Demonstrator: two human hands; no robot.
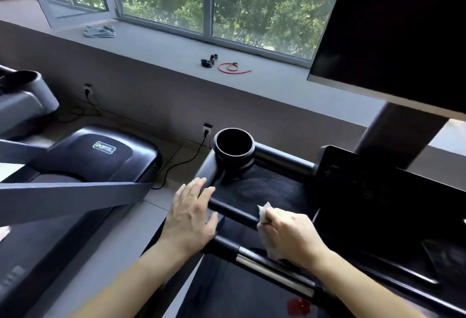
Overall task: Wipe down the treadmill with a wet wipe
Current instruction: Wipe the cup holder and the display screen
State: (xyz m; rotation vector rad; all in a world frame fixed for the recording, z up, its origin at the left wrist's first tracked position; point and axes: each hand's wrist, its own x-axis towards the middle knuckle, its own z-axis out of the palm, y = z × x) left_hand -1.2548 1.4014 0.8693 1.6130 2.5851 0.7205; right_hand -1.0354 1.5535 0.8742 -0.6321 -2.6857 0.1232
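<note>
Landmark: cup holder (233,160), at the far-left corner of the treadmill (257,189) console tray.

Wet wipe (263,214): nearer the camera than the cup holder and a bit right of it, draped over the tray's front rim. Bunched. Its long axis runs from cup-holder side to camera side, slightly slanted. The free corner points back toward the cup holder and the other end hangs toward the handlebar (274,271).

Right grip (292,232): fingers curled around the wipe, clamping it against the rim.

Left grip (191,214): nearer than the cup holder and left of it. Fingers are straight and spread, lying flat on the tray's left front corner with nothing held. Fingertips are slightly blurred.
</note>
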